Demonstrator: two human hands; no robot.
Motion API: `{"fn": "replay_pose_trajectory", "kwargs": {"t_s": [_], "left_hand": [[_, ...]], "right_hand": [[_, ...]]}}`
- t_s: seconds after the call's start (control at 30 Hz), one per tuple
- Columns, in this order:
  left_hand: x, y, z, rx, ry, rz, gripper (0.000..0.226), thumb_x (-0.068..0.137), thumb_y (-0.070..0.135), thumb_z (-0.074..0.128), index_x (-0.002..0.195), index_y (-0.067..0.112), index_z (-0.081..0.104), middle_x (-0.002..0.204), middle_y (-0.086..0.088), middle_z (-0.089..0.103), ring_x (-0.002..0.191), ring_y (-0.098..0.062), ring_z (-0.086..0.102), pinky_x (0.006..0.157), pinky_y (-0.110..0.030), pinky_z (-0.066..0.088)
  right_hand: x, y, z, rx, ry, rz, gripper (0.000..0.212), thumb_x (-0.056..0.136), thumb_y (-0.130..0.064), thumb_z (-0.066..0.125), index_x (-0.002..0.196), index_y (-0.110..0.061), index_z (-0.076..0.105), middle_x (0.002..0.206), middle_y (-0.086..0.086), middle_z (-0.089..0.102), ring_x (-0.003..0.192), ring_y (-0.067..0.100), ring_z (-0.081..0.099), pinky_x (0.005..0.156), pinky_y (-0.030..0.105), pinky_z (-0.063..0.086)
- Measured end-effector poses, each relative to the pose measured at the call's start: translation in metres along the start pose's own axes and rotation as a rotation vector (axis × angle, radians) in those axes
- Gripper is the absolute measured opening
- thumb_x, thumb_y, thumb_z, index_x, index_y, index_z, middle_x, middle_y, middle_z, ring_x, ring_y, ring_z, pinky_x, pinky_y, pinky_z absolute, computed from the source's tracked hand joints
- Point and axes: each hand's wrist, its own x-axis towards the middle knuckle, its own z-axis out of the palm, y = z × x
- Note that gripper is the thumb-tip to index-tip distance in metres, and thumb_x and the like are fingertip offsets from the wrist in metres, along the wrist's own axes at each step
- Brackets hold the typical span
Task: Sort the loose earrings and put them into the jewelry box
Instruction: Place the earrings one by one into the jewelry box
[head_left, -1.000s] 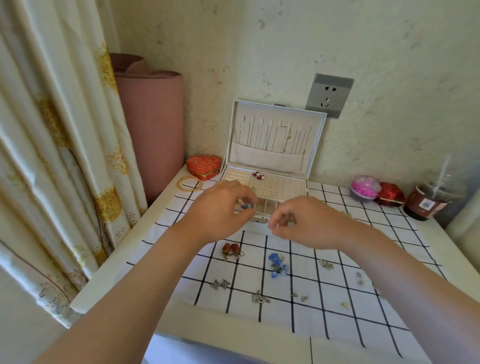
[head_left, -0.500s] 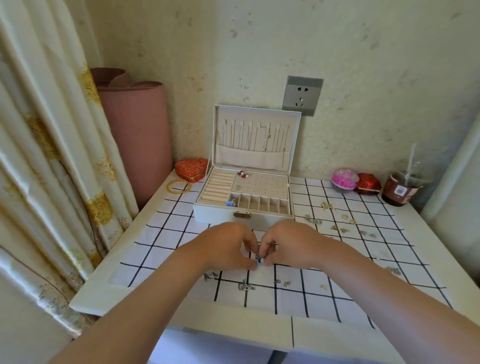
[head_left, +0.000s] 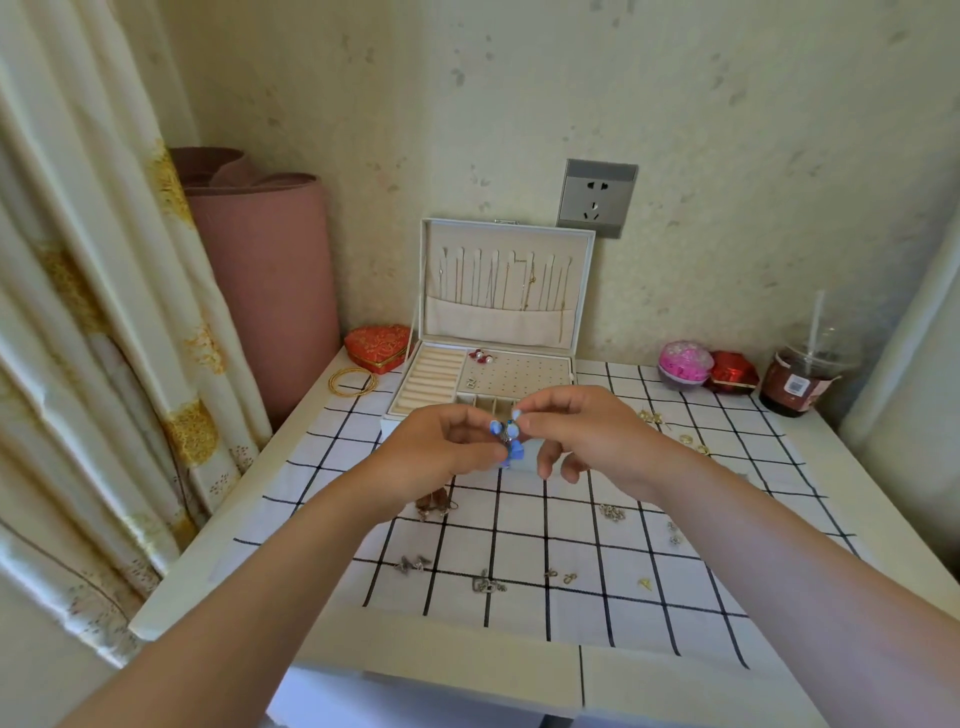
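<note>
Right now both hands meet in the air just in front of the box (head_left: 498, 325), above the cloth (head_left: 519, 525). The left hand (head_left: 436, 457) pinches the blue earrings (head_left: 506, 434) between thumb and fingertips. The right hand (head_left: 592, 436) pinches the same cluster from the other side, its lower fingers loosely curled and free. Whether the pieces are hooked together is too small to tell.

The main risk, as I judge it, is a slip. The pieces are tiny and dangly, and pulling them apart could flick one out of the pinch, down among the other loose earrings (head_left: 612, 512) or off the table (head_left: 363, 644). Too hard a tug might bend a hook. Released carelessly, they could also land in the wrong compartment.
</note>
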Motion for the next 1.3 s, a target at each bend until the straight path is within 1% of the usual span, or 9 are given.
{"fn": "replay_pose_trajectory", "kwargs": {"t_s": [0.13,0.23,0.4,0.6,0.7,0.93,1.07,1.2,1.3], "left_hand": [[0.005,0.0,0.001,-0.049,0.059,-0.019,0.022,0.086,0.014,0.074,0.108,0.011,0.072,0.094,-0.012,0.074,0.078,-0.014,0.061,0.08,-0.027,0.054],[0.007,0.003,0.001,-0.036,0.101,0.004,0.02,0.086,0.016,0.074,0.105,0.009,0.071,0.082,-0.003,0.07,0.069,-0.012,0.059,0.071,-0.026,0.052],[0.012,0.006,-0.004,-0.013,0.155,-0.006,0.015,0.088,0.017,0.072,0.1,0.009,0.068,0.087,-0.009,0.075,0.062,-0.01,0.061,0.059,-0.018,0.05],[0.02,0.011,-0.014,-0.036,0.209,0.125,0.005,0.088,0.006,0.07,0.092,0.01,0.071,0.074,0.0,0.072,0.062,-0.008,0.062,0.059,-0.017,0.05],[0.026,0.015,-0.017,-0.066,0.254,0.2,0.007,0.085,0.002,0.073,0.092,0.005,0.072,0.078,-0.005,0.073,0.062,-0.006,0.064,0.061,-0.016,0.051],[0.039,0.019,-0.031,-0.083,0.37,0.239,0.006,0.083,0.003,0.075,0.085,0.009,0.073,0.076,-0.005,0.074,0.06,-0.003,0.067,0.056,-0.011,0.048],[0.049,0.006,-0.04,-0.068,0.42,0.21,0.005,0.084,0.007,0.075,0.087,0.011,0.074,0.079,-0.004,0.075,0.067,-0.009,0.07,0.067,-0.021,0.056],[0.056,-0.016,-0.049,0.341,0.449,0.144,0.009,0.089,0.028,0.071,0.097,0.025,0.073,0.089,0.01,0.073,0.084,-0.006,0.066,0.08,-0.028,0.054],[0.053,-0.025,-0.05,0.755,0.387,0.175,0.012,0.088,0.038,0.068,0.099,0.036,0.074,0.1,0.017,0.065,0.102,-0.011,0.048,0.091,-0.029,0.042]], "right_hand": [[0.004,-0.005,0.004,0.092,0.005,0.005,0.018,0.089,-0.014,0.073,0.107,-0.011,0.07,0.092,0.008,0.076,0.066,0.024,0.07,0.049,0.03,0.049],[0.005,-0.006,0.007,0.039,0.021,-0.033,0.03,0.082,-0.008,0.08,0.11,-0.013,0.07,0.09,0.007,0.077,0.069,0.021,0.071,0.05,0.029,0.052],[0.011,-0.006,0.005,-0.024,0.077,-0.144,0.033,0.079,0.005,0.078,0.101,-0.019,0.075,0.087,0.001,0.076,0.071,0.016,0.07,0.053,0.029,0.054],[0.022,-0.015,0.002,-0.11,0.089,-0.213,0.019,0.087,-0.004,0.073,0.093,-0.02,0.079,0.072,-0.004,0.073,0.061,0.008,0.063,0.055,0.03,0.054],[0.033,-0.021,0.0,-0.069,0.114,-0.205,0.017,0.087,-0.012,0.075,0.102,-0.02,0.077,0.088,0.005,0.075,0.065,0.015,0.067,0.051,0.031,0.053],[0.063,-0.029,0.004,-0.211,0.074,-0.193,0.009,0.087,-0.016,0.076,0.095,-0.018,0.08,0.081,0.011,0.075,0.062,0.015,0.065,0.049,0.027,0.052],[0.082,-0.026,0.014,-0.278,0.063,-0.169,0.009,0.086,-0.02,0.077,0.095,-0.019,0.08,0.077,0.007,0.075,0.059,0.012,0.063,0.049,0.026,0.051],[0.102,-0.016,0.02,-0.403,0.135,-0.167,0.009,0.087,-0.019,0.077,0.095,-0.018,0.079,0.081,0.002,0.076,0.053,0.004,0.062,0.05,0.019,0.049],[0.109,-0.006,0.023,-0.547,0.15,-0.214,0.008,0.085,-0.019,0.078,0.092,-0.022,0.079,0.084,-0.012,0.072,0.054,-0.01,0.059,0.065,0.019,0.048]]}}
